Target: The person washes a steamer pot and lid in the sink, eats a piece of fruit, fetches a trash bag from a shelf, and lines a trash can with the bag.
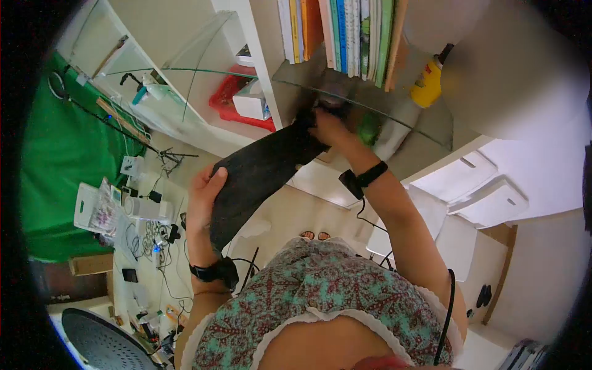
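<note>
A long black cloth-like item (259, 176) stretches between my two hands in front of the shelf unit. My left hand (206, 191) holds its lower left end, with the thumb lying over the edge. At the upper right end, my right hand (327, 129) grips the dark item just in front of the glass shelf (382, 111); its fingertips are partly lost against the dark bunched part. Both wrists wear black straps with small devices and cables.
Books (351, 37) stand on the glass shelf, beside a yellow bottle (427, 86). A red basket (222, 102) with a white box sits in the left compartment. White folding chairs (484, 197) are at the right. A cluttered desk (145, 246) is at the left.
</note>
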